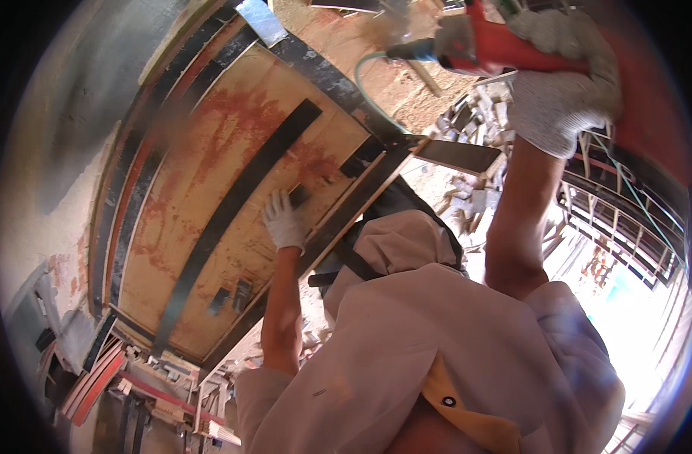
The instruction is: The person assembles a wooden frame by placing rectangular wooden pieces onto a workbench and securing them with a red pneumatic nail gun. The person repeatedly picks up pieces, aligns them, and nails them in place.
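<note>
My left hand [284, 219], in a pale glove, lies on a wooden panel [232, 163] with its fingers stretched out. They touch or lie close beside a small dark block [298, 195]. Red smears cover parts of the panel, and a long curved black strip [236, 198] runs across it. Raised at the upper right, my gloved right hand [561, 98] is closed round the handle of a red nail gun [512, 44]. A thin pale hose [359, 69] hangs by the dark fitting at the handle's end. Blur hides the gun's tip.
Black bars [334, 83] frame the panel, and two small dark pieces [242, 293] lie on its lower part. Beyond its right edge is a heap of wood offcuts [474, 178]. Curved red-edged strips [96, 382] are stacked at the lower left. Wooden racks [618, 219] stand on the right.
</note>
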Demonstrator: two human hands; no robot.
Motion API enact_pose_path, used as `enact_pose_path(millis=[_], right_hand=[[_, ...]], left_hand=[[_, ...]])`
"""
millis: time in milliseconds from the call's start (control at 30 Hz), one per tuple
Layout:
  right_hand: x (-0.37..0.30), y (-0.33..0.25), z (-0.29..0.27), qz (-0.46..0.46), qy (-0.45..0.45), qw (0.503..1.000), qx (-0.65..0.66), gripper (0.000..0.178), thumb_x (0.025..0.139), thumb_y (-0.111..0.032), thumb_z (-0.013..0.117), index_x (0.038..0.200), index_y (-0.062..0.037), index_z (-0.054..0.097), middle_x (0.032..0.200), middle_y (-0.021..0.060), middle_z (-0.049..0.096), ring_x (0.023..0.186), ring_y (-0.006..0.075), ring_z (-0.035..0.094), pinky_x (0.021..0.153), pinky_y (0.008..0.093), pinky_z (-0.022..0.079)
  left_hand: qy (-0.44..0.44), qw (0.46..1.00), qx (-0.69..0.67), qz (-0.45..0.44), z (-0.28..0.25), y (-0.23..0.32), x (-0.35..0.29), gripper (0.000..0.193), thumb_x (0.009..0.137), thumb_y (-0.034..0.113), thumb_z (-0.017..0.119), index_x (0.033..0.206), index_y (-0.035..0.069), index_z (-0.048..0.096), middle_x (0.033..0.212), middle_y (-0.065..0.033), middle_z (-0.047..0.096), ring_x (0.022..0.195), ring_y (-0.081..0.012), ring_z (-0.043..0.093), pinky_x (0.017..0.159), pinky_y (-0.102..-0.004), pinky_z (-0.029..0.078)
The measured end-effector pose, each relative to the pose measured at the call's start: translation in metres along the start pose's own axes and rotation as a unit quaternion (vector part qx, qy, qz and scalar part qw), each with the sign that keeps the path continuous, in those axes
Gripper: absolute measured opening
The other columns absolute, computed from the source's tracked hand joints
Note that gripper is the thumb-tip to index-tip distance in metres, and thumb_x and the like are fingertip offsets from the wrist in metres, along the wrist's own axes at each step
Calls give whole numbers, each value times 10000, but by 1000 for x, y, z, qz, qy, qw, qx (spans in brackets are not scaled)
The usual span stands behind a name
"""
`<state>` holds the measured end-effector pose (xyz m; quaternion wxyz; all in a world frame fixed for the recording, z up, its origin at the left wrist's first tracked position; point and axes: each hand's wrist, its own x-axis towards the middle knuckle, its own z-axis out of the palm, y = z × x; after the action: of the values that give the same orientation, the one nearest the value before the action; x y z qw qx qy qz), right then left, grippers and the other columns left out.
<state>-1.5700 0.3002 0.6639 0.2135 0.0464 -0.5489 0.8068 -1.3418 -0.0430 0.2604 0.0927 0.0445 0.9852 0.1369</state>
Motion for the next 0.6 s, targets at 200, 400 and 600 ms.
enact_pose_path(millis=[200,400,600], right_hand=[[-5,-63,-57,60,-94,987,-113,277,896,-114,489,653,-112,356,641,5,322,624,183,355,696,353,364],[-12,-14,-166,210,-30,921,-328,179,951,-148,619,822,-33,572,713,44,550,614,159,505,624,307,454],[-38,57,-290,356,-159,882,-265,133,950,-137,678,967,-22,615,783,21,584,669,117,536,605,273,450]], left_hand=[[-7,993,62,-104,-10,25,10,701,752,307,826,1350,86,534,1413,-155,519,1355,-363,431,1158,-531,298],[-9,992,-123,-5,31,137,88,655,743,324,832,1284,68,566,1367,-167,549,1293,-369,488,1066,-464,418],[-171,964,-109,-174,-2,185,120,433,776,307,803,1140,98,692,1244,-161,637,1182,-367,602,977,-450,498]])
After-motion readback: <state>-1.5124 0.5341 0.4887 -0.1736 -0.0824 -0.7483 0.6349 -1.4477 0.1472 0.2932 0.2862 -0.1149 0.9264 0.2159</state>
